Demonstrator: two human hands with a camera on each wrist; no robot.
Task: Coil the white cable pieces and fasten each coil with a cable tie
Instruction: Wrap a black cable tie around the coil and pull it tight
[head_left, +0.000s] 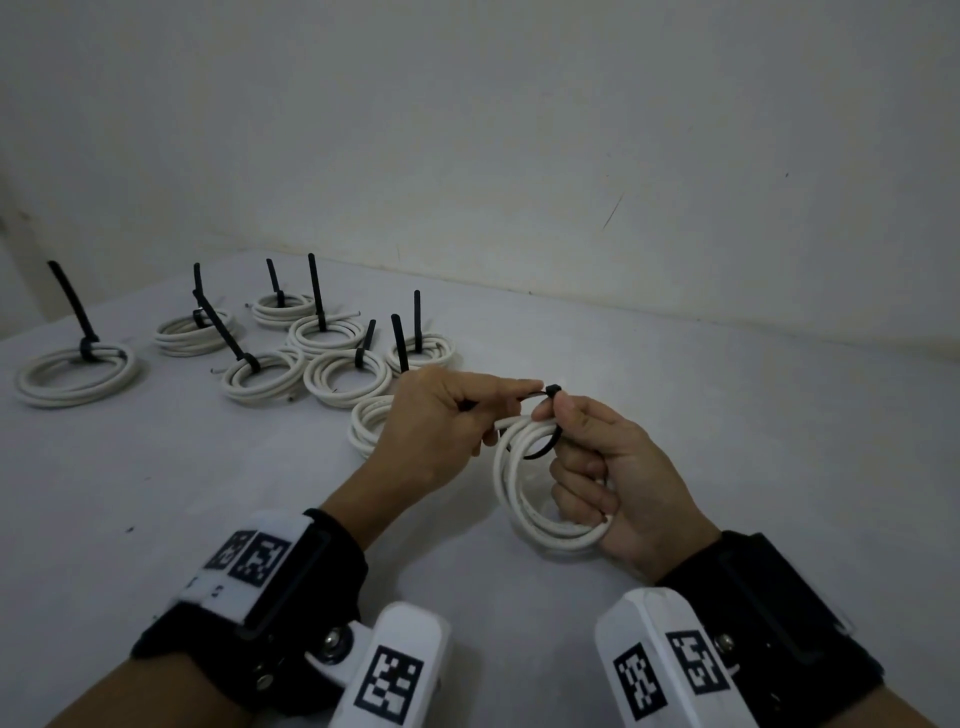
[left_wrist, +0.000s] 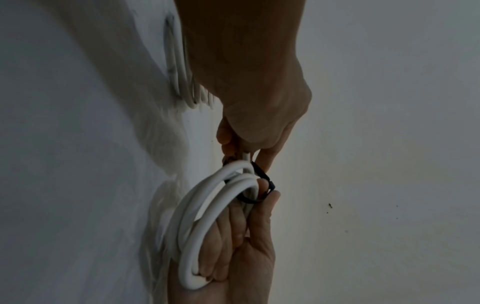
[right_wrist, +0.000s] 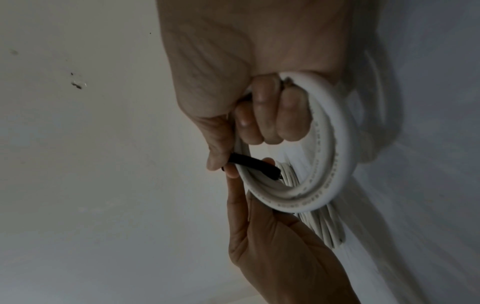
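A white cable coil (head_left: 524, 499) hangs upright above the table, and my right hand (head_left: 623, 467) grips it with fingers curled through the ring. A black cable tie (head_left: 550, 391) is looped around the top of the coil, its head against my right thumb and forefinger. My left hand (head_left: 441, 421) pinches the tie's tail and holds it out to the left. In the right wrist view the right hand (right_wrist: 233, 72) holds the coil (right_wrist: 335, 154), with the tie (right_wrist: 254, 164) crossing its strands. The left wrist view shows the left hand (left_wrist: 259, 102) at the tie (left_wrist: 262, 174).
Several tied coils lie on the white table (head_left: 727, 441) at the back left, such as one far left (head_left: 78, 371) and one farther back (head_left: 195, 332), with black tie tails standing up. Another coil (head_left: 369, 421) lies just behind my left hand. A wall closes the far edge.
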